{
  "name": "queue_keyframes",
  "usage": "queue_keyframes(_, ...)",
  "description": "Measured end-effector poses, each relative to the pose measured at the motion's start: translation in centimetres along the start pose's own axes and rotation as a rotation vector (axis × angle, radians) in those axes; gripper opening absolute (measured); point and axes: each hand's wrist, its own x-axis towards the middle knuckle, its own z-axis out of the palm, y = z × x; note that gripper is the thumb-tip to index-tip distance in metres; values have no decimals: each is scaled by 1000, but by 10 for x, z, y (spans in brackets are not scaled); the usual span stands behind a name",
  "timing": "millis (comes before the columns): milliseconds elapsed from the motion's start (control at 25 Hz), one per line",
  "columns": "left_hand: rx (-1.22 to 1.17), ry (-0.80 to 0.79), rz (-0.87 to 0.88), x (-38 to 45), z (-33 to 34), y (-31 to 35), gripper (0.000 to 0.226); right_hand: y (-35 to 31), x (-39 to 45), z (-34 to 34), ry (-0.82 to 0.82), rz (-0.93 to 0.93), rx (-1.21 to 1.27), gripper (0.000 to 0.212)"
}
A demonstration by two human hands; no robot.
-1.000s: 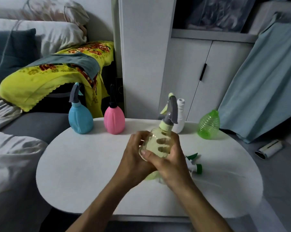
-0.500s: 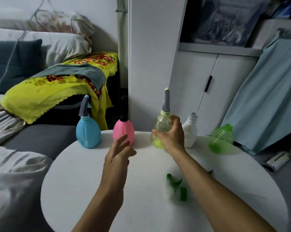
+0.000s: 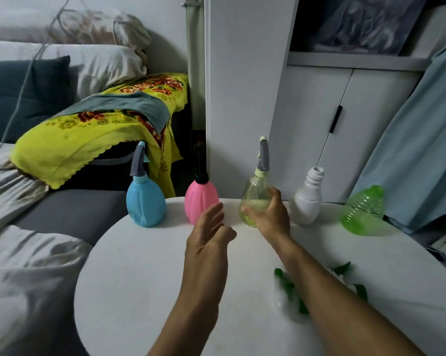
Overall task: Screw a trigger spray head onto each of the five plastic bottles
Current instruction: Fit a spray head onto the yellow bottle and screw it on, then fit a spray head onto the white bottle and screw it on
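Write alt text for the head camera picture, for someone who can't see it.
A right hand holds a yellow spray bottle on a white table, between a pink bottle and an uncapped white bottle; the left hand hovers open.

table (image 3: pixel 144 273): five bottles (image 3: pixel 146 201) in a back-edge row | loose spray heads (image 3: pixel 291 296) front right, under forearm

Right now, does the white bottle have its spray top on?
No. The white bottle has a bare, open threaded neck, unlike the blue bottle, which carries a spray top.
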Motion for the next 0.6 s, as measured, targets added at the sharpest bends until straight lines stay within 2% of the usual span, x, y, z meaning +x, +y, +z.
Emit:
queue_keyframes(120, -7, 35, 47, 0, 1, 4, 36, 12, -15, -3, -157, -12, -28, 99)
queue_keyframes(200, -26, 48, 54, 2, 4, 8, 36, 23, -28, -15, -163, -20, -81, 83)
queue_keyframes(320, -98, 38, -9, 1, 16, 8, 30, 32, -41, -51, 81, -226, -198, 35)
queue_keyframes(400, -128, 11, -56, -4, 26, 4, 25, 35, -32, -82, 250, -258, -134, 23)
queue_keyframes(520, -100, 17, -63, -7, 30, -8, 28, 31, -5, -105, 404, -32, 173, 36)
queue_keyframes(600, -59, 36, -65, -7, 29, -14, 31, 33, 9, -101, 385, 18, 184, 59)
